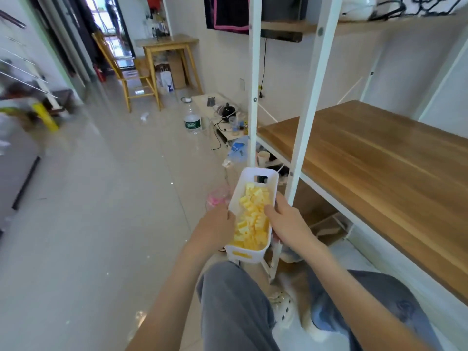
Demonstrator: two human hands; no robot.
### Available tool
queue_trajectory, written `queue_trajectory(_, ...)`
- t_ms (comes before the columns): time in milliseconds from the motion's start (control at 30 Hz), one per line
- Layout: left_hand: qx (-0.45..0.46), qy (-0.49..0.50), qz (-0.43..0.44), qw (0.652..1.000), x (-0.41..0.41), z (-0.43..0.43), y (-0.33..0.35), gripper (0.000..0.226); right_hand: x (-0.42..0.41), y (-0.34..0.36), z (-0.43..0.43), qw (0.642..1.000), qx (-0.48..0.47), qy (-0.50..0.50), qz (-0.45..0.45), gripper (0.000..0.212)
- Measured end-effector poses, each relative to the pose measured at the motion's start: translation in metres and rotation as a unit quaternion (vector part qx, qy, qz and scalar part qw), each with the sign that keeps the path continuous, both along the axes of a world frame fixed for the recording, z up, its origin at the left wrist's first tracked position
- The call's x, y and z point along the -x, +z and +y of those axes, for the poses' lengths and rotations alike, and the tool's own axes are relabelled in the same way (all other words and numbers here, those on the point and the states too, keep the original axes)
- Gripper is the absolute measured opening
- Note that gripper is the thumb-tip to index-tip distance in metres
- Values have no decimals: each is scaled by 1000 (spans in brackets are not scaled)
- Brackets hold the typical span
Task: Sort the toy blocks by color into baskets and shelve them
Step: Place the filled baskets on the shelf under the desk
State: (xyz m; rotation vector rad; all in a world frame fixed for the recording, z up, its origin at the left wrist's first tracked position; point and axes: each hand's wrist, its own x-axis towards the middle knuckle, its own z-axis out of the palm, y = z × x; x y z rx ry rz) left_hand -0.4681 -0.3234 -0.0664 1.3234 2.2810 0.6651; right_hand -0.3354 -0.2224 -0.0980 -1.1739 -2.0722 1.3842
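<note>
The shelf [367, 158] lies just right of the basket [253, 172], which is held in the air beside a post [305, 122]. The left hand [217, 224] and right hand [286, 221] each grip a long wall. Blocks [253, 216] fill it, and clipping the post could spill them.

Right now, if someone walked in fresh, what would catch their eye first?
A white basket of yellow blocks sits at centre, gripped along its sides by the left hand and right hand. Just right of it stands a white-framed rack with a wooden shelf; a water bottle stands on the floor beyond.
</note>
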Motion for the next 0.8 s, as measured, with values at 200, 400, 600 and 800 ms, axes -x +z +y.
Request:
queue_trajectory(200,-56,161,-200,965,43,22,-60,13,60,-47,25,996,28,-37,-82,37)
queue_trajectory(400,-106,254,-435,857,56,65,-124,50,105,-102,60,973,169,-153,-32,60)
queue_trajectory(600,-98,236,-500,827,74,117,-182,63,119,-143,96,948,214,-235,15,62)
queue_trajectory(800,-38,259,-511,819,89,167,-223,59,119,-170,126,972,65,-225,-25,58)
